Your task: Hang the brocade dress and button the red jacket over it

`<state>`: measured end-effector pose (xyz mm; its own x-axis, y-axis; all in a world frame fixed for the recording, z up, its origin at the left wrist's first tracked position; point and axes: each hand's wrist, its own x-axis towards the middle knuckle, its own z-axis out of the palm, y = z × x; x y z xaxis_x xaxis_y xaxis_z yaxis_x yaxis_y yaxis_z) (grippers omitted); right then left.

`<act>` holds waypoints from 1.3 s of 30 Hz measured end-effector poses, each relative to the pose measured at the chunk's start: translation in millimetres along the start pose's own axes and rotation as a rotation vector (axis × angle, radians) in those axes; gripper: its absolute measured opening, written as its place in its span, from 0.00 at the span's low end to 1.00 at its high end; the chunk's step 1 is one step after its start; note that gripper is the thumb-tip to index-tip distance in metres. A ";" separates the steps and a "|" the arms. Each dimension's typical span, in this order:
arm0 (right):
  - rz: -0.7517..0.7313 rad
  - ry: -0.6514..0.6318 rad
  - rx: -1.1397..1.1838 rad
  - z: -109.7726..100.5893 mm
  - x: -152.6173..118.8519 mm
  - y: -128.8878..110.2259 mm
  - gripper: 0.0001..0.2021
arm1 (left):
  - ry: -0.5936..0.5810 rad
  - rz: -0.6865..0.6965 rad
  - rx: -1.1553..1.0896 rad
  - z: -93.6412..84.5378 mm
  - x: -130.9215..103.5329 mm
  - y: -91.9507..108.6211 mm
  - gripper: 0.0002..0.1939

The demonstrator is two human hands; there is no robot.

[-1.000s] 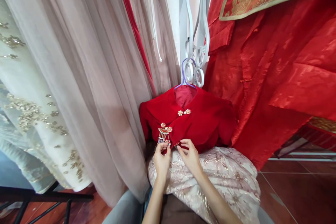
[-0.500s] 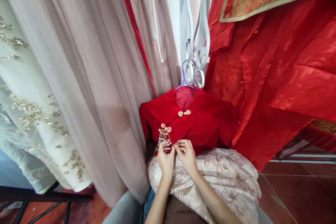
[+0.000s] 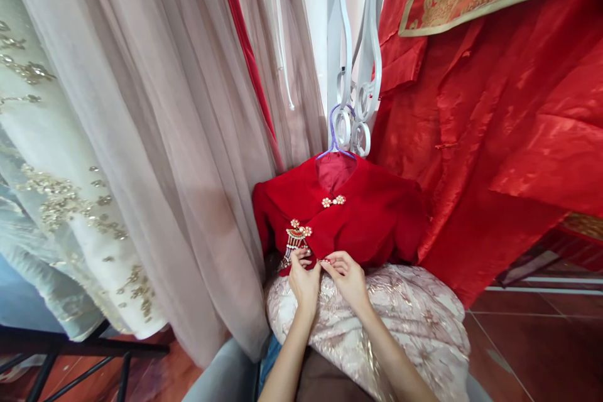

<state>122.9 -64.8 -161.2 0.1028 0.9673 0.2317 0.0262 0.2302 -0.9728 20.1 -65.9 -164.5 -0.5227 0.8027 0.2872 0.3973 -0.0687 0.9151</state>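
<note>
A red velvet jacket hangs from a purple hanger, its lower part over pale brocade fabric. My left hand and my right hand meet at its lower front edge. Both are closed, thumbs and index fingertips pinching the edge close together. Any small fastener between the fingertips is too small to make out. A flower-shaped clasp joins the jacket at the collar. Beside my left hand hangs a fan-shaped beaded ornament with tassels, partly covered by the fingers.
Pale pink sheer drapery and a white gown with gold beading hang at the left. Red satin garments fill the right. White scrolled metalwork stands behind the hanger. A black metal frame is low at left.
Both hands have shifted slightly right along the jacket's lower edge, still pinching. My right hand sits a little farther from the left. The whole view has shifted slightly.
</note>
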 end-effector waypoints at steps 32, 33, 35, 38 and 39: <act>-0.195 -0.324 -0.228 6.9 30.0 -13.5 0.07 | -0.100 -0.087 -0.500 -14.0 8.8 -12.1 0.13; -0.194 -0.310 -0.223 8.2 30.4 -12.7 0.07 | -0.101 -0.086 -0.500 -14.6 8.4 -10.9 0.13; -0.197 -0.294 -0.218 9.8 30.8 -11.5 0.08 | -0.109 -0.088 -0.499 -15.6 7.9 -8.5 0.13; -0.196 -0.309 -0.226 9.4 31.0 -11.3 0.08 | -0.114 -0.110 -0.515 -16.7 9.4 -6.4 0.13; -0.194 -0.315 -0.232 8.9 30.9 -11.6 0.09 | -0.124 -0.119 -0.518 -17.2 10.5 -6.4 0.12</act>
<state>116.9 -36.6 -142.8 -0.2339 0.9020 0.3629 0.2413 0.4154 -0.8770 -0.9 -67.2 -162.5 -0.4360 0.8845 0.1659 -0.0993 -0.2305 0.9680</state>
